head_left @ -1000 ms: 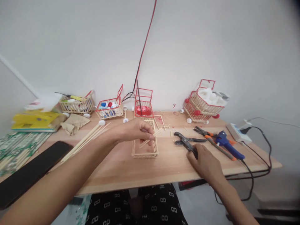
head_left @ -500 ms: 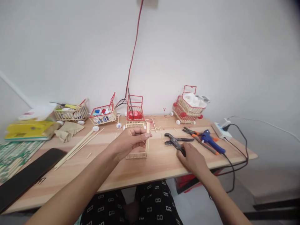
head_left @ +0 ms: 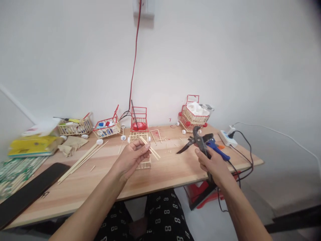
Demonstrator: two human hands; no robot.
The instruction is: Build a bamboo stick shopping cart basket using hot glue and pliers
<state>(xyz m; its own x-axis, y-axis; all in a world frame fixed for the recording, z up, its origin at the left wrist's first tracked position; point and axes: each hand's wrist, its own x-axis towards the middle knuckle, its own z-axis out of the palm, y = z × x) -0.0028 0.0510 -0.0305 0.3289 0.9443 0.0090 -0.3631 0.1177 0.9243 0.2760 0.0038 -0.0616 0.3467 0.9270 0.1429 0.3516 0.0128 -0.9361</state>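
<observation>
White wall backs a wooden bench [head_left: 175, 170] on which small stick-built carts are lined along the far edge. Two thin sticks [head_left: 150, 149] are pinched between thumb and fingertips of the left hand [head_left: 131, 156], lifted above the middle of the bench; their long axis slants from the far left down toward the near right, with the free ends pointing at the right hand. The black cutters [head_left: 197, 142] are gripped by the handles in the right hand [head_left: 213, 164], raised over the right part of the bench, blades parted and aimed left toward the sticks. A clear gap is left between the blade tips and the stick ends; the sticks lie to the left of the blades, at about the same height.

An unfinished stick frame [head_left: 141, 150] is seen on the bench just behind and below the left hand. Four carts with red trim can be counted along the far edge, one with white pieces [head_left: 194, 115] near the far right. Several long sticks [head_left: 82, 159] lie toward the left edge, beside a black flat slab [head_left: 30, 190] at the near left corner. One blue glue gun [head_left: 217, 150] is partly hidden behind the right hand.
</observation>
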